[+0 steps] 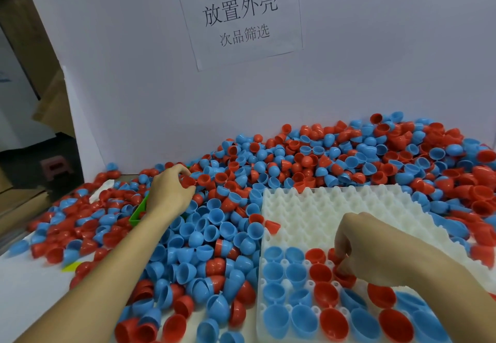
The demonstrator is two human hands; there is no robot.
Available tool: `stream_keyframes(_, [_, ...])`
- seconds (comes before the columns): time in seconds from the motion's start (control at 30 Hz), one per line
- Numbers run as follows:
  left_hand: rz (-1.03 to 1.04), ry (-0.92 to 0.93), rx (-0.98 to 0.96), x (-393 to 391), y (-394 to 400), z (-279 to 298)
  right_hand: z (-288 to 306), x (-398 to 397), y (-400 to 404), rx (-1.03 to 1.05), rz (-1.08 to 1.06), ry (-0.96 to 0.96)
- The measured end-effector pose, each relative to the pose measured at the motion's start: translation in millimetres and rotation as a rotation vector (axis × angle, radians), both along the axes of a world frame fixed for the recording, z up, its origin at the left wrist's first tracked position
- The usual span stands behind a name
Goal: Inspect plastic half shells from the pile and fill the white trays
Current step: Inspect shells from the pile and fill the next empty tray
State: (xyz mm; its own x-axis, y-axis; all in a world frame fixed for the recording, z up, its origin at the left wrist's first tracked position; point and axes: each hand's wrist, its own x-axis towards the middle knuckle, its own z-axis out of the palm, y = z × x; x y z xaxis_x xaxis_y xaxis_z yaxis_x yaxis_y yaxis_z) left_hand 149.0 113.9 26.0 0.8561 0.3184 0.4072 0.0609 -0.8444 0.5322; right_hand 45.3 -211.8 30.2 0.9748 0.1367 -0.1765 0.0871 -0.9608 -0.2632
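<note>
One white tray [335, 208] lies on the tabletop [21, 289], and two hands work over it and the pile [295, 160] of red and blue half shells that spreads beyond and to the left of it. The shells in the pile are too many to count.

The left hand [167, 191] reaches into the pile's far left part; its fingers [188, 181] curl round one red half shell [188, 181]. Just below that wrist, one green container [139, 210] sticks out of the shells, mostly buried.

The right hand [359, 248] hangs over the tray's near half, its fingers [345, 262] bent down and pinching one red half shell [346, 275] that sits at a tray pocket. Left of these fingers, the tray holds two columns of blue shells, four in each, open side up. Directly beside the fingers runs a column of four red shells. Nearer the camera and under the right forearm, further blue and red shells fill pockets, partly hidden, so their count is unclear. Beyond the fingers the tray's pockets are bare, save one red shell [272, 226] lying at its left edge.

One paper sign [239, 18] with printed characters hangs on the white wall [389, 61] behind the pile.
</note>
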Motion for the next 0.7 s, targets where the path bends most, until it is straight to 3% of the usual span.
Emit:
stream_keyframes(0.13, [0.022,-0.072,0.007,-17.5,-18.2,2.4,-4.8,-4.5,-8.4,-0.007,0.011,-0.045])
stream_keyframes(0.37, [-0.193,-0.182,-0.171,-59.7,-80.6,-17.5,-13.7,-12.4,-15.4,0.007,0.017,-0.18])
stream_keyframes(0.57, [-0.353,-0.2,-0.249,-81.0,-101.1,-28.4,-9.6,-16.2,-10.7,0.193,0.005,-0.504])
stream_keyframes(0.7, [-0.519,-0.29,-0.224,-95.7,-107.9,-22.3,-8.7,-21.5,0.3,0.521,0.05,-0.62])
